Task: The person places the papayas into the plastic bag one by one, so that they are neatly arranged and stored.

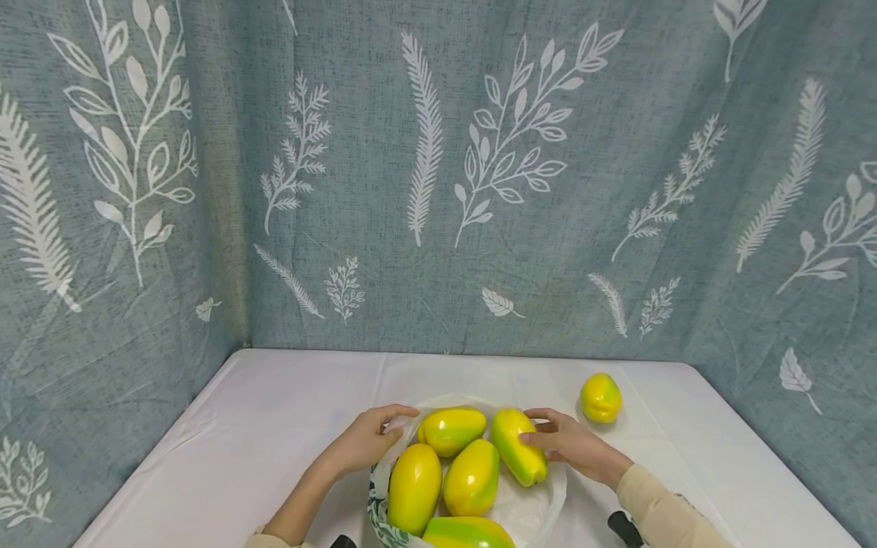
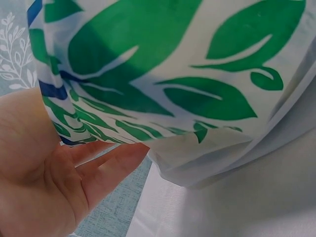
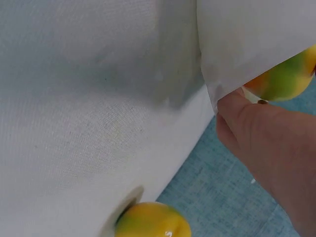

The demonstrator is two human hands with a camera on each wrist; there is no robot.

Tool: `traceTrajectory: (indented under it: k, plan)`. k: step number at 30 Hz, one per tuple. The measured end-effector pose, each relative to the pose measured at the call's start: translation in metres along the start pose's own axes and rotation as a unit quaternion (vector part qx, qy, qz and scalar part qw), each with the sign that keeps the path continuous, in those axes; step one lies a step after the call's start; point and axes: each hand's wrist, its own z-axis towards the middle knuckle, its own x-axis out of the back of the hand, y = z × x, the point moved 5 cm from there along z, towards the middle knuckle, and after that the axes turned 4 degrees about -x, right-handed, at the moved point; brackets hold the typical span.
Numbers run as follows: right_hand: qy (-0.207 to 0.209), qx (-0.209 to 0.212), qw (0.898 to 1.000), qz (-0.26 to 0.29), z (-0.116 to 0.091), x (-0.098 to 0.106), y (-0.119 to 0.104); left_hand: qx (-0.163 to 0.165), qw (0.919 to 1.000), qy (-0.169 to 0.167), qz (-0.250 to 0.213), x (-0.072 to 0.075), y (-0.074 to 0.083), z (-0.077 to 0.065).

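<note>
A round cloth basket [image 1: 556, 495] with a white lining and green leaf print holds several yellow-green papayas. My right hand [image 1: 572, 443] grips the papaya [image 1: 515, 445] at the basket's right side, its thumb lying over the skin. In the right wrist view those fingertips are partly hidden by the basket wall [image 3: 256, 39]. On the left rim rests my left hand [image 1: 366, 440], fingers extended and touching the edge near another papaya [image 1: 455, 430]. Its fingers pass partly behind the leaf-printed wall [image 2: 163, 64] in the left wrist view.
One more papaya [image 1: 601, 397] sits on the white-covered table [image 1: 274, 411], behind and right of the basket. Blue-grey curtains [image 1: 370, 152] with white plant prints hang behind the table and along both sides.
</note>
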Motion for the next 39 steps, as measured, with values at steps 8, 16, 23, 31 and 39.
traceTrajectory:
  k: [8,16,23,31,39]
  plan:
    - [0.001,0.005,1.000,0.013,0.0010,0.0022,0.0042,0.000,1.0000,-0.002,0.003,-0.0010,0.0003,0.0016]
    - [-0.057,0.010,0.997,0.052,0.0023,0.0015,0.0042,-0.002,1.0000,-0.005,0.006,-0.0012,0.0006,0.0015]
    - [-0.062,0.005,0.994,0.094,0.0048,0.0007,0.0036,-0.003,1.0000,-0.001,0.006,0.0006,0.0005,0.0010]
    - [-0.070,0.005,0.991,0.115,0.0096,-0.0015,0.0054,-0.003,1.0000,-0.004,0.004,0.0008,-0.0001,0.0021]
    - [-0.082,0.008,0.989,0.123,0.0088,-0.0057,0.0044,0.005,1.0000,-0.002,0.007,0.0021,0.0003,0.0019]
